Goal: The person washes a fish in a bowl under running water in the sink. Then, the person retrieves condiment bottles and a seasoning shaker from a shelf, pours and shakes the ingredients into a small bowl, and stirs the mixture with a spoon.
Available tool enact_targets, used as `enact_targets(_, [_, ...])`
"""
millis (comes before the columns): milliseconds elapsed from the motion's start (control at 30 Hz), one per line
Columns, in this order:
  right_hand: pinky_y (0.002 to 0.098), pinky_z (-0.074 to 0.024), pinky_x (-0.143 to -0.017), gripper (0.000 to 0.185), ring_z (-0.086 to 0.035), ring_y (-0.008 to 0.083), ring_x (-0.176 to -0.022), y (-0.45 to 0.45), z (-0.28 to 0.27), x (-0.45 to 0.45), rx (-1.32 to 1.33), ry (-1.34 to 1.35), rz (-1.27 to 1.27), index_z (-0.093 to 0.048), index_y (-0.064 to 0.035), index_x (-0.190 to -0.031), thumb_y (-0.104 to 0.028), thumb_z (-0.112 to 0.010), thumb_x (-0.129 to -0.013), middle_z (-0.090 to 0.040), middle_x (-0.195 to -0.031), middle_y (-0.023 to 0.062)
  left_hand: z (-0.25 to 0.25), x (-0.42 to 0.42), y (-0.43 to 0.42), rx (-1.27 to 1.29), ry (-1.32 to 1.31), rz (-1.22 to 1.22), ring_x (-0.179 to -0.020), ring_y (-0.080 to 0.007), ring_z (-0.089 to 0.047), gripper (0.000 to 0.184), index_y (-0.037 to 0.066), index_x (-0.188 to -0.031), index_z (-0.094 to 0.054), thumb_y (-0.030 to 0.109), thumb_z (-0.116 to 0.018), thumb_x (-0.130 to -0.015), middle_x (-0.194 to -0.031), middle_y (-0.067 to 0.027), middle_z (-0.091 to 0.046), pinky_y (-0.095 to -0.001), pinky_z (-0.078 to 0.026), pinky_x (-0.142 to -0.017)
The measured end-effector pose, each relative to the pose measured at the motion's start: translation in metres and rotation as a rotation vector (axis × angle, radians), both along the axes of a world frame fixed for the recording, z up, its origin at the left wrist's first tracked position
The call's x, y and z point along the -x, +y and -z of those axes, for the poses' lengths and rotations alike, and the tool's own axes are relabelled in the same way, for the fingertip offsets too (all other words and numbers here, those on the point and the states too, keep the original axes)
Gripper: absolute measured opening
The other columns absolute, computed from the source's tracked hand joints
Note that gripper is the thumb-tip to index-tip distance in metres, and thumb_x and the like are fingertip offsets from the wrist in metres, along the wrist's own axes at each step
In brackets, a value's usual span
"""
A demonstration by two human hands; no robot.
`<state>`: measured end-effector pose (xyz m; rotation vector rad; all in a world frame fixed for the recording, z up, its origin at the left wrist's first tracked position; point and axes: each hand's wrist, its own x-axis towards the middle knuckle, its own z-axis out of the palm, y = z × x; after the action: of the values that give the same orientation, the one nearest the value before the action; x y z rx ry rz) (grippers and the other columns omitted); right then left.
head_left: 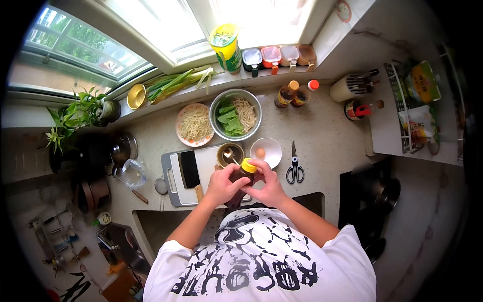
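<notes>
Close to my chest I hold a dark sauce bottle (243, 176) with a yellow cap. My left hand (223, 186) is wrapped around the bottle's body. My right hand (268, 185) is closed on it from the other side, with fingers by the cap. Just beyond them, a small bowl (221, 152) with a metal spoon (229, 154) in it stands on the white cutting board (206, 160). A cleaver (190, 170) with a wooden handle lies on the same board. Beside the small bowl is a white bowl (272, 147) holding an egg (260, 153).
A plate of noodles (196, 124) and a metal basin (236, 137) with greens and sprouts stand farther back. Scissors (295, 170) lie to the right, two bottles (293, 94) behind. Seasoning boxes (271, 58) and scallions (176, 83) line the sill. A sink edge (322, 197) is in front.
</notes>
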<state>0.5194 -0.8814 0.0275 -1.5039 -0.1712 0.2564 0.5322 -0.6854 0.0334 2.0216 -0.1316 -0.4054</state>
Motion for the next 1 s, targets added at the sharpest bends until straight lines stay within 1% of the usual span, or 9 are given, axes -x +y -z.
enact_targets(133, [0.0285, -0.0564, -0.07, 0.072, -0.069, 0.0154, -0.08, -0.016, -0.009, -0.006, 0.072, -0.093, 0.077, -0.049, -0.0137, -0.14, -0.006, -0.084, -0.078, -0.068, -0.111, 0.0078, -0.015, -0.02, -0.018, 0.013, -0.047, 0.057, -0.067, -0.0267, -0.066, 0.04, 0.004, -0.106, -0.065, 0.034, -0.081, -0.084, -0.078, -0.0121, -0.069, -0.0355, -0.051, -0.065])
enact_targets(267, [0.0285, -0.0558, -0.07, 0.071, -0.068, 0.0164, -0.081, -0.032, -0.02, -0.015, 0.115, -0.22, 0.188, -0.05, -0.0148, -0.14, -0.006, -0.085, -0.078, -0.068, -0.114, 0.0079, -0.023, -0.038, -0.039, 0.055, -0.124, 0.082, -0.074, -0.0306, -0.071, 0.048, 0.005, -0.107, -0.067, 0.044, -0.082, -0.083, -0.084, -0.0131, -0.072, -0.0375, -0.054, -0.067])
enact_targets(500, [0.0306, -0.0557, -0.074, 0.075, -0.068, 0.0159, -0.083, -0.053, -0.036, -0.012, 0.211, -0.299, 0.339, -0.049, -0.0118, -0.141, -0.008, -0.087, -0.077, -0.068, -0.116, 0.0075, -0.043, -0.057, -0.068, 0.206, -0.12, 0.159, -0.076, -0.0231, -0.071, 0.047, 0.006, -0.112, -0.067, 0.039, -0.083, -0.084, -0.086, -0.0103, -0.073, -0.0327, -0.054, -0.072])
enact_targets(600, [0.0299, -0.0551, -0.077, 0.076, -0.068, 0.0157, -0.084, -0.059, -0.051, -0.01, 0.099, -0.176, 0.418, -0.048, -0.0094, -0.142, -0.009, -0.087, -0.078, -0.068, -0.115, 0.0074, -0.042, -0.058, -0.078, 0.29, -0.121, 0.171, -0.077, -0.0172, -0.066, 0.048, 0.005, -0.114, -0.065, 0.036, -0.085, -0.083, -0.088, -0.0063, -0.07, -0.0303, -0.052, -0.072])
enact_targets(667, [0.0294, -0.0546, -0.078, 0.07, -0.069, 0.016, -0.086, -0.069, -0.055, -0.009, 0.181, -0.135, 0.397, -0.052, -0.0079, -0.14, -0.01, -0.086, -0.079, -0.069, -0.114, 0.0072, -0.035, -0.058, -0.086, 0.342, -0.133, 0.189, -0.076, -0.0098, -0.057, 0.052, 0.003, -0.117, -0.063, 0.036, -0.086, -0.083, -0.087, -0.0002, -0.064, -0.0268, -0.048, -0.07])
enact_targets(833, [0.0298, -0.0539, -0.078, 0.049, -0.069, 0.0158, -0.09, -0.09, -0.072, -0.003, 0.27, -0.109, 0.387, -0.064, -0.0049, -0.125, -0.009, -0.084, -0.08, -0.071, -0.111, 0.0061, -0.023, -0.062, -0.101, 0.452, -0.054, 0.243, -0.084, -0.0093, -0.066, 0.062, 0.002, -0.122, -0.061, 0.039, -0.089, -0.08, -0.093, 0.0005, -0.069, -0.0255, -0.055, -0.076])
enact_targets(867, [0.0296, -0.0538, -0.078, 0.049, -0.069, 0.0156, -0.09, -0.095, -0.079, -0.002, 0.304, -0.145, 0.419, -0.064, -0.0049, -0.125, -0.008, -0.084, -0.08, -0.071, -0.11, 0.0062, -0.028, -0.061, -0.104, 0.544, 0.033, 0.242, -0.092, -0.018, -0.071, 0.056, 0.001, -0.126, -0.06, 0.028, -0.086, -0.084, -0.11, -0.0094, -0.067, -0.029, -0.058, -0.077])
enact_targets(967, [0.0295, -0.0538, -0.079, 0.056, -0.069, 0.0156, -0.095, -0.121, -0.094, 0.006, 0.382, -0.274, 0.536, -0.06, -0.0053, -0.131, -0.003, -0.081, -0.079, -0.07, -0.113, 0.0074, -0.033, -0.062, -0.119, 0.799, 0.136, 0.223, -0.108, -0.0208, -0.068, 0.039, 0.002, -0.135, -0.055, 0.023, -0.061, -0.103, -0.123, -0.0112, -0.063, -0.0323, -0.057, -0.086])
enact_targets(1000, [0.0299, -0.0539, -0.081, 0.06, -0.068, 0.0159, -0.097, -0.134, -0.101, 0.008, 0.377, -0.31, 0.63, -0.056, -0.0059, -0.135, -0.002, -0.08, -0.08, -0.068, -0.116, 0.0083, -0.038, -0.064, -0.121, 0.745, 0.098, 0.224, -0.107, -0.0199, -0.069, 0.032, 0.002, -0.132, -0.057, 0.017, -0.057, -0.104, -0.122, -0.01, -0.063, -0.0321, -0.057, -0.085])
